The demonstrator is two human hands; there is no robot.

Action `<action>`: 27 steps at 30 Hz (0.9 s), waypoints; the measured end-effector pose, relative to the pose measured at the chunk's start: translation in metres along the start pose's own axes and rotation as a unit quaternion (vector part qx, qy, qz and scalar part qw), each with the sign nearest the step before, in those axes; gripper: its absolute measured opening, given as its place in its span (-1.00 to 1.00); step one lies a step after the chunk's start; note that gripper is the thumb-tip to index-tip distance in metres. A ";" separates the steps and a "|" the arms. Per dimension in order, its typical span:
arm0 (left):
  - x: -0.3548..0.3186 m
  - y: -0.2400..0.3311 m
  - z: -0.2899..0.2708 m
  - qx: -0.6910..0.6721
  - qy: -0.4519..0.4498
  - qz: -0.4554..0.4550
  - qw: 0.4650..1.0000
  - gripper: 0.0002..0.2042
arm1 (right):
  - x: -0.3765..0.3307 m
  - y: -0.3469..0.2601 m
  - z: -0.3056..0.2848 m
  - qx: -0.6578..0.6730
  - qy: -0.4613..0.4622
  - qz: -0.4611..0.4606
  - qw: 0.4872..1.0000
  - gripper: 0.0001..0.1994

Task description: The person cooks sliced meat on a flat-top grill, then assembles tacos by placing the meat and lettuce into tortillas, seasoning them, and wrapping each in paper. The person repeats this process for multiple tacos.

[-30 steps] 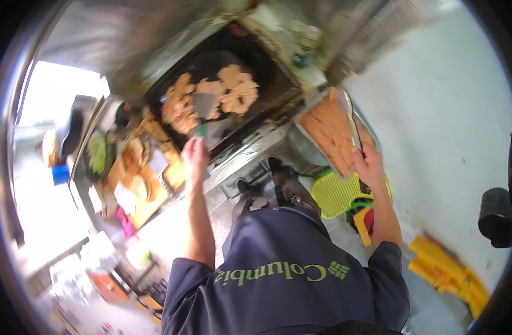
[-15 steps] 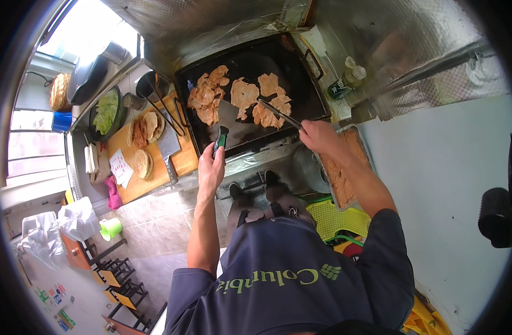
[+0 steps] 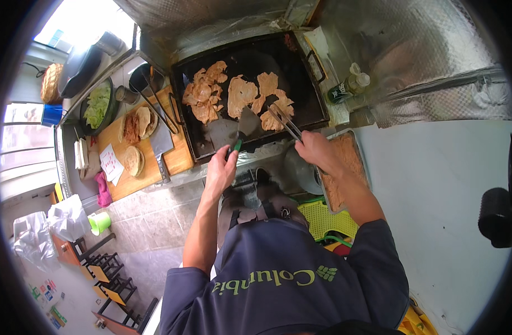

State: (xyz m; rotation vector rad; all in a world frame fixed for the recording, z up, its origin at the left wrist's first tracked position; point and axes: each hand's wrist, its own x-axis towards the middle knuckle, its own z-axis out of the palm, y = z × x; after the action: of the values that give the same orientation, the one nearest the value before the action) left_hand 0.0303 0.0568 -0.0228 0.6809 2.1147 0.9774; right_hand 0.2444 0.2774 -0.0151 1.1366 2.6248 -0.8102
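Note:
My left hand (image 3: 219, 172) is closed on the green and black handle of a scraper (image 3: 247, 123). Its wide metal blade lies on the black griddle (image 3: 256, 53), just below the middle slice of meat (image 3: 241, 94). In my right hand (image 3: 316, 149) are metal tongs (image 3: 287, 125), their two arms slightly apart and their tips over the lower part of the right-hand meat (image 3: 276, 115). Whether the tips grip it I cannot tell. A heap of thin meat slices (image 3: 203, 92) lies on the griddle's left side.
Left of the griddle, a wooden board (image 3: 180, 153) bears a cleaver (image 3: 161, 142), filled flatbreads (image 3: 138, 124) and a paper (image 3: 111, 162). Beyond is a bowl of lettuce (image 3: 101, 106). A tray of raw-looking meat (image 3: 349, 162) stands by my right forearm; a green bottle (image 3: 345, 89) is at the right.
The scraper has moved right, from beside the left heap to below the middle slice. The tongs have shifted over the right-hand meat, and their two arms now show apart.

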 end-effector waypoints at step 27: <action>0.034 -0.011 -0.038 0.042 -0.060 -0.034 0.997 -0.53 | 0.037 -0.005 0.033 0.027 0.028 -0.007 0.999 -0.66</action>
State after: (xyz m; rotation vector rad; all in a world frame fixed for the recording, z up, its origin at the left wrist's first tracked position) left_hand -0.0211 0.0577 -0.0263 0.6863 2.0697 0.7939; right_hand 0.2132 0.2803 -0.0541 1.1729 2.6741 -0.8693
